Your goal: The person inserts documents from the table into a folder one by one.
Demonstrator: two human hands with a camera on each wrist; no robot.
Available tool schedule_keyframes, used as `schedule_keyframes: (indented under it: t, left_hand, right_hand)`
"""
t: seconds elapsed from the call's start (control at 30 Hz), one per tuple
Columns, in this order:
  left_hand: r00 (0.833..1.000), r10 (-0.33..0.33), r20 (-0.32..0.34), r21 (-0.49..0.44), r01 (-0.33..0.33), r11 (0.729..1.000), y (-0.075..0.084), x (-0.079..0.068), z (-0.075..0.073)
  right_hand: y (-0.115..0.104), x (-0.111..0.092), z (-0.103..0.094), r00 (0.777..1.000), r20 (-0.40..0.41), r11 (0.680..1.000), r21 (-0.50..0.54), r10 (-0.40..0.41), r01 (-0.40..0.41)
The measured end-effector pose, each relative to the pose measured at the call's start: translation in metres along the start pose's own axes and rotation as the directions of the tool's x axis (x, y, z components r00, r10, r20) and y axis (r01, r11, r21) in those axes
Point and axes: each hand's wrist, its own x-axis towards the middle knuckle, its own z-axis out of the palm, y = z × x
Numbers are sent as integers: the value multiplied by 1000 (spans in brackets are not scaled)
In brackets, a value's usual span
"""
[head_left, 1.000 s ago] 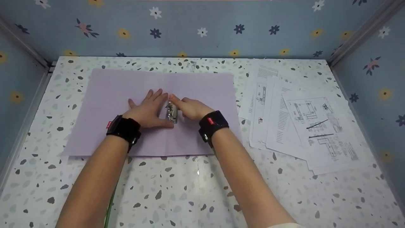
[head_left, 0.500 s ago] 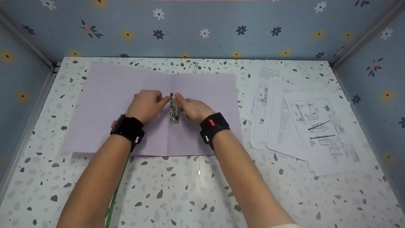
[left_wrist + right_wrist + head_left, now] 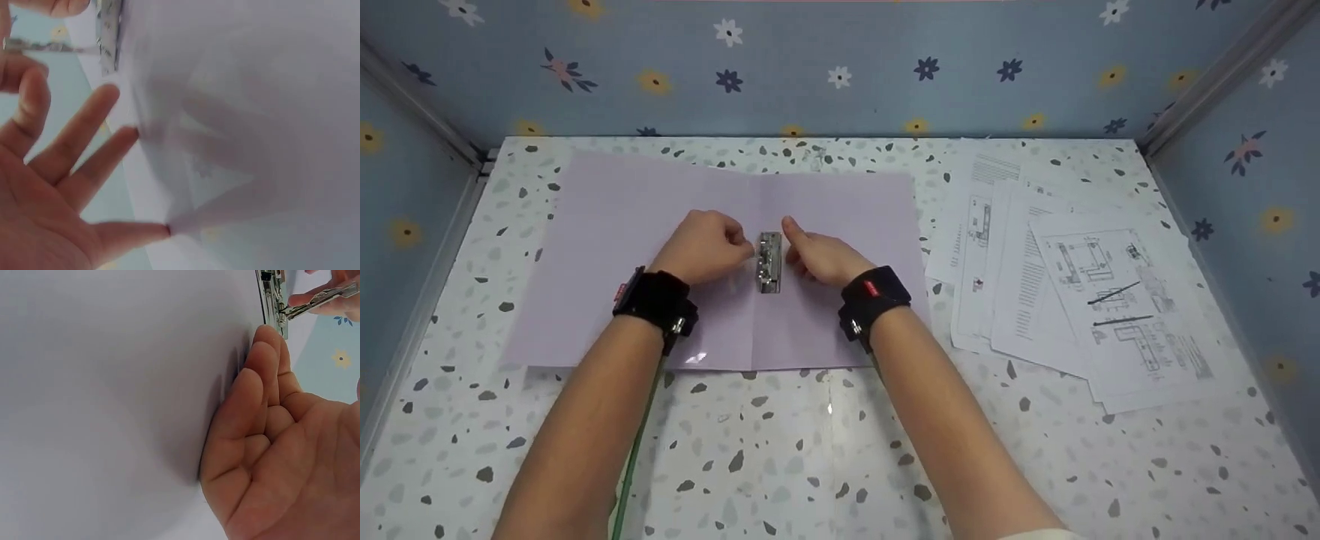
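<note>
A metal lever clip (image 3: 769, 262) lies on an open lilac paper folder (image 3: 840, 206), just right of its centre fold. Its lever (image 3: 53, 48) stands raised from the base in the left wrist view. At the clip's left side is my left hand (image 3: 701, 244), thumb and forefinger close around the lever without closing together, the other fingers spread. To the clip's right, my right hand (image 3: 825, 255) rests its fingertips on the folder beside the base (image 3: 275, 304), thumb raised. Nothing shows in my right palm.
Printed sheets with drawings (image 3: 1132, 315) overlap on the right of the speckled table (image 3: 780, 450). Flower-patterned panels (image 3: 877, 97) wall in the back and sides. A green cord (image 3: 634, 457) runs beside the left forearm.
My left hand goes from lying spread on the folder to fingers drawn together beside the clip. My right thumb has come off the clip, and the right hand has shifted slightly right.
</note>
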Motion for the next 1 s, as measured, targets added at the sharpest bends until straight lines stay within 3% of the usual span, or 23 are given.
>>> schedule_keyframes:
  t: [0.13,0.23,0.47,0.73,0.87,1.0]
  left_hand:
    - [996,16,82,-9,-15,1000,-6,-1,-4]
    - [995,15,99,-10,-14,1000,-5,-1,-3]
    - [999,-46,-18,-26,45,999,5,5,6]
    - [985,-105,-136,-5,106,994,12,15,17]
    - [984,-107,-142,-20,105,994,10,15,17]
    - [996,-33,-79,-23,32,999,4,11,11]
  right_hand:
    - [-1,-1,0,1000,-9,999,-31,8,-8]
    - [-2,-2,-1,1000,-26,999,-40,15,-16]
    - [0,-1,1,999,-48,998,-55,18,-21]
    - [-1,0,6,996,-89,997,-75,17,-23]
    - [-1,0,6,996,-91,997,-69,20,-26]
    - [0,-1,5,997,-77,997,-68,17,-22]
